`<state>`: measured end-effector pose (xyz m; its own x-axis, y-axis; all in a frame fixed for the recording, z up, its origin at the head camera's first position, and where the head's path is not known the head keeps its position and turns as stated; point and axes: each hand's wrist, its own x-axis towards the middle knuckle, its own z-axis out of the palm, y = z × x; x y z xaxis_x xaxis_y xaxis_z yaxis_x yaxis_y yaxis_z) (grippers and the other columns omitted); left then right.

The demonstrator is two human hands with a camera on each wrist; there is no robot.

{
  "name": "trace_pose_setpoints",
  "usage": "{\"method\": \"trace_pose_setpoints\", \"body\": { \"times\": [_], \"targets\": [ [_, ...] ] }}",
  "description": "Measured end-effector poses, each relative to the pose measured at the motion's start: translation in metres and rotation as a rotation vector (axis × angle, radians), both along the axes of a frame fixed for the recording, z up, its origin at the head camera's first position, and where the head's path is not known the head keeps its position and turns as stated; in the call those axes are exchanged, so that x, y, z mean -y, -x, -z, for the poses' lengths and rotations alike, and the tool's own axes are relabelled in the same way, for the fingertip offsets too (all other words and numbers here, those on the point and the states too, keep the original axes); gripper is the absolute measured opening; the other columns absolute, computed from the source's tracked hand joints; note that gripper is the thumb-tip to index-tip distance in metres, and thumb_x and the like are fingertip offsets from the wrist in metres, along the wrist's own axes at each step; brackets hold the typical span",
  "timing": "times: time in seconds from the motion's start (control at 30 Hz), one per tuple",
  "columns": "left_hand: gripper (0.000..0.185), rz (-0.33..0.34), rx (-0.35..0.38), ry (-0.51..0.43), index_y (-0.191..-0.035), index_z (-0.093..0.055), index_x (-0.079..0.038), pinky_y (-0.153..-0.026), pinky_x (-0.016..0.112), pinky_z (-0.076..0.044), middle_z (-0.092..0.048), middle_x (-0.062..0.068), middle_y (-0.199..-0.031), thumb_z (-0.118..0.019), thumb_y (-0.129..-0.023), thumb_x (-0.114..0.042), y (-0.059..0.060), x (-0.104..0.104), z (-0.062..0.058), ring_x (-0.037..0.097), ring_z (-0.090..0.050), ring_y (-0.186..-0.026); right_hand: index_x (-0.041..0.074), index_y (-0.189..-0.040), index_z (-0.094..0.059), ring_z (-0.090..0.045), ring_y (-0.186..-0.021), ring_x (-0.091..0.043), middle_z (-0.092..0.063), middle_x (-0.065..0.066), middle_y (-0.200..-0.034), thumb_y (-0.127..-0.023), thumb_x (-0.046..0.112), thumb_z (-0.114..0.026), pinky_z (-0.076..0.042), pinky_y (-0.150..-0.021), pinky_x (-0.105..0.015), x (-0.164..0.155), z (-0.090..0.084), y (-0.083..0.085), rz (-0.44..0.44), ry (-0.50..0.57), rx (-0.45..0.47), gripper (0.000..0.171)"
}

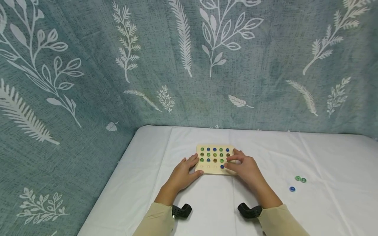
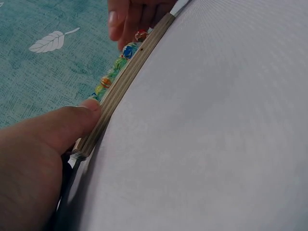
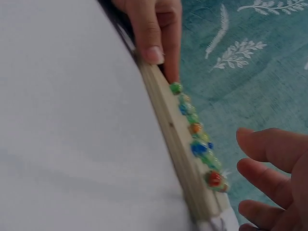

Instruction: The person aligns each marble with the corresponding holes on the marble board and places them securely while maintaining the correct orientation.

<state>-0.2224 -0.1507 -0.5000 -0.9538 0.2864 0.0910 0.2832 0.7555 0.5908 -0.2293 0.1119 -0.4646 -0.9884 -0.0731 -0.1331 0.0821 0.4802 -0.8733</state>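
Observation:
A small wooden board [image 1: 217, 170] lies on the white cloth, its holes filled with several blue, green and amber marbles [image 1: 214, 154]. My left hand [image 1: 183, 172] holds the board's near left corner: the thumb [image 2: 62, 127] presses the near edge and the fingers [image 3: 154, 33] lie along the left side. Over the board's right side hovers my right hand [image 1: 245, 167], fingers [image 3: 269, 147] spread and relaxed, holding nothing. A red marble [image 3: 214, 178] and a blue marble [image 3: 197, 147] sit in the row nearest those fingertips. In the left wrist view the board's edge [image 2: 130, 72] runs diagonally.
Three loose marbles lie on the cloth to the right: two green ones [image 1: 300, 179] and a blue one [image 1: 292, 189]. The white-covered table [image 1: 206, 203] is backed by a teal curtain with a leaf print [image 1: 189, 65]. The table's left edge [image 1: 112, 183] drops off beside my left arm.

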Motion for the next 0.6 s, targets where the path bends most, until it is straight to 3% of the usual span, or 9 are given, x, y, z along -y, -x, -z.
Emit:
{"method": "trace_pose_setpoints", "body": {
  "times": [0.2,0.4,0.6],
  "targets": [
    [0.065,-0.005,0.006,0.000,-0.147,-0.048,-0.018,-0.123,0.048,-0.025,-0.035,-0.008,-0.158,-0.066,-0.091,-0.046,-0.001,0.000,0.001,0.018,-0.031,-0.147,0.004,-0.125,-0.066,-0.019,-0.151,-0.034,-0.034,-0.009,-0.159,-0.088,0.036,-0.072,-0.019,-0.120,-0.060,-0.032,-0.014,-0.003,0.025,-0.081,-0.024,0.050],
    [0.065,-0.002,0.013,0.000,-0.147,-0.048,-0.018,-0.123,0.047,-0.025,-0.035,-0.008,-0.158,-0.066,-0.092,-0.047,-0.001,0.000,0.001,0.018,-0.031,-0.147,0.003,-0.131,-0.061,-0.018,-0.149,-0.041,-0.032,-0.009,-0.160,-0.086,0.055,-0.070,-0.024,-0.116,-0.063,-0.084,-0.021,-0.017,0.091,-0.056,-0.011,0.070],
    [0.065,0.009,-0.001,0.003,-0.147,-0.048,-0.016,-0.123,0.045,-0.024,-0.036,-0.007,-0.158,-0.066,-0.092,-0.047,0.000,0.000,0.001,0.017,-0.032,-0.147,0.001,-0.136,-0.056,-0.011,-0.149,-0.043,-0.026,-0.010,-0.160,-0.085,0.061,-0.067,-0.023,-0.116,-0.064,-0.140,-0.021,-0.025,0.197,-0.052,0.027,0.080]
  ]
}}
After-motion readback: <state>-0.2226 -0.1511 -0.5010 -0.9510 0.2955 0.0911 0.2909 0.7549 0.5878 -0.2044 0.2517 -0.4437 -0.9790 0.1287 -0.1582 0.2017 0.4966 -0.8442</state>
